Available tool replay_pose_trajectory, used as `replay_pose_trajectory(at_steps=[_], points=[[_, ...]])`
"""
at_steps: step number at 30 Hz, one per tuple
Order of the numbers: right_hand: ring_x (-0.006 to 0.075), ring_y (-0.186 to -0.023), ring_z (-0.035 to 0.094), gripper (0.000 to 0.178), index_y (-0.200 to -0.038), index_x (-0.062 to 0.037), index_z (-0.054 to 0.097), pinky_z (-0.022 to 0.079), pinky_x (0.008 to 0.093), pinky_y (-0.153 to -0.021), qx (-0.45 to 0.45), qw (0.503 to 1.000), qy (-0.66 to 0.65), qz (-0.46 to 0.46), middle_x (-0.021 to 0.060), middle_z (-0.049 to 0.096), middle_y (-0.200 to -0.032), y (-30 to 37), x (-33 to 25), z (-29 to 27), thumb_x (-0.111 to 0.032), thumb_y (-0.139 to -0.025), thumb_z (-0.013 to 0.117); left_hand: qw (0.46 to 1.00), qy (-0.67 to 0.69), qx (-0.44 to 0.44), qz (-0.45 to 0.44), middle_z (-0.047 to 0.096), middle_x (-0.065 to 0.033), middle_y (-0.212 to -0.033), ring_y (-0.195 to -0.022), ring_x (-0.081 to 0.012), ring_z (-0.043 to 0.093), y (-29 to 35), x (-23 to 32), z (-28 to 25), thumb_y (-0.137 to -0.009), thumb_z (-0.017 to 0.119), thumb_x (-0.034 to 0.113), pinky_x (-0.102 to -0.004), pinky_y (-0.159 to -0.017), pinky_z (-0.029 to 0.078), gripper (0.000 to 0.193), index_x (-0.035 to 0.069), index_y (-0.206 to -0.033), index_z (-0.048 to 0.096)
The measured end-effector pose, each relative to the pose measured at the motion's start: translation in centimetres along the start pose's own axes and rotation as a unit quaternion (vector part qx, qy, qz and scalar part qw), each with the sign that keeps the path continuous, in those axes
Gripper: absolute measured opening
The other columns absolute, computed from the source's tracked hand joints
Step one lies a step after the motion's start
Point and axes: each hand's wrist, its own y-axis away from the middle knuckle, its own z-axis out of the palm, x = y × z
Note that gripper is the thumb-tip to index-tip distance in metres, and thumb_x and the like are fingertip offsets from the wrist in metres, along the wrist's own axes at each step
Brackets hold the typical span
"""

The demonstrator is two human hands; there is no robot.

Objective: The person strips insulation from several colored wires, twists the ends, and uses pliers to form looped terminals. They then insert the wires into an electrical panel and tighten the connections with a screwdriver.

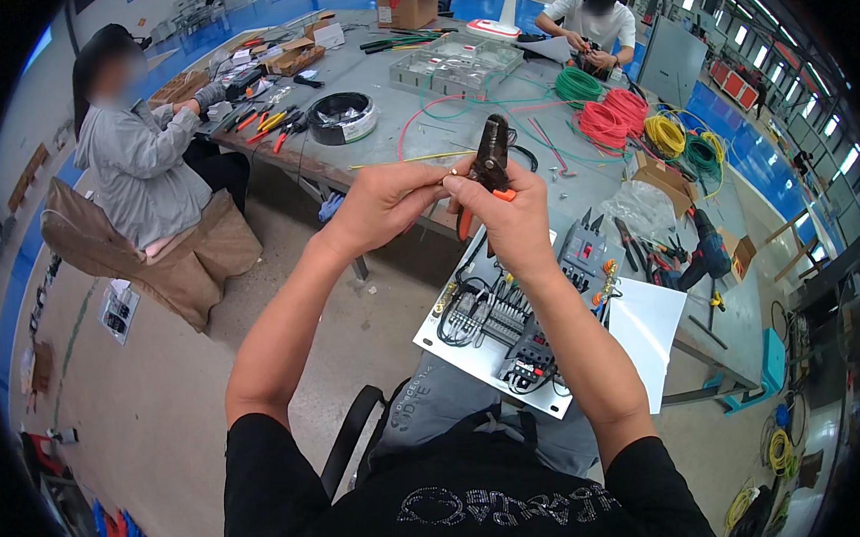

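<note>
My left hand [379,211] is closed in a pinch in front of my chest, its fingertips meeting those of my right hand. Between them shows a small yellowish piece [452,175], too small to name. My right hand [518,226] wraps round wire strippers [492,149] with a dark head pointing up and orange handles, while its thumb reaches to the pinch. Below my right forearm, a white mounting plate [432,333] rests tilted between my lap and the table edge. It carries terminal blocks [497,316], breakers and black wires, partly hidden by the forearm.
Across the grey table [359,66] lie a black wire coil [341,117], red [610,120] and green coils [576,84], a clear parts box [457,65] and a power drill [707,250]. One person [142,148] sits at the left, another [592,22] works at the far right.
</note>
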Motion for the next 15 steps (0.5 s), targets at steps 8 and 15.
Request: replay_pose_trajectory(at_steps=[8, 15], points=[[0.0134, -0.075, 0.068, 0.016, -0.104, 0.0013, 0.069, 0.055, 0.0279, -0.069, -0.029, 0.989, -0.140, 0.049, 0.0049, 0.070, -0.083, 0.2, -1.4, -1.2, -0.009, -0.094, 0.076, 0.957, 0.234, -0.097, -0.143, 0.073, -0.0036, -0.087, -0.071, -0.0093, 0.069, 0.5, 3.6, -1.0, -0.103, 0.067, 0.016, -0.0249, -0.064, 0.054, 0.019, -0.001, -0.111, 0.073], [0.0167, -0.078, 0.068, 0.018, -0.106, 0.0024, 0.068, 0.056, 0.0298, -0.072, -0.061, 0.965, -0.226, 0.121, 0.0089, 0.069, -0.088, 2.7, -0.8, -2.6, -0.011, -0.095, 0.075, 0.870, 0.401, -0.137, -0.252, 0.072, -0.0036, -0.087, -0.069, -0.0096, 0.069, 2.6, 6.2, 0.4, -0.106, 0.065, 0.017, -0.0243, -0.062, 0.055, 0.022, -0.001, -0.117, 0.070]])
